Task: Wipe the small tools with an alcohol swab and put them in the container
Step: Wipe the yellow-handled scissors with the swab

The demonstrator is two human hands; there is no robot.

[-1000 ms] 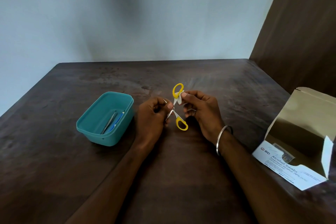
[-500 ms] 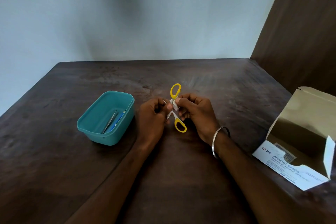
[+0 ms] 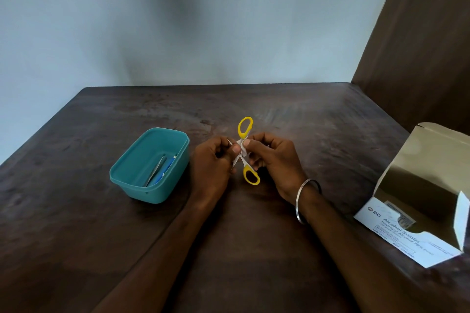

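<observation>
Small scissors with yellow handles (image 3: 245, 127) are held open above the table's middle. My left hand (image 3: 212, 165) pinches the blades from the left. My right hand (image 3: 276, 160) presses a white alcohol swab (image 3: 242, 146) against the scissors near the pivot. The lower yellow handle sticks out below my fingers. To the left stands a teal container (image 3: 127, 175) holding metal tweezers (image 3: 155, 170) and a blue-handled tool (image 3: 166, 168).
An open cardboard box of alcohol swabs (image 3: 417, 211) lies at the right edge of the dark wooden table (image 3: 76, 223). A brown panel rises at the back right, a pale wall behind. A metal bangle circles my right wrist.
My right hand with the swab has slid from the upper yellow handle down toward the scissors' pivot. The left hand keeps its hold on the blades.
</observation>
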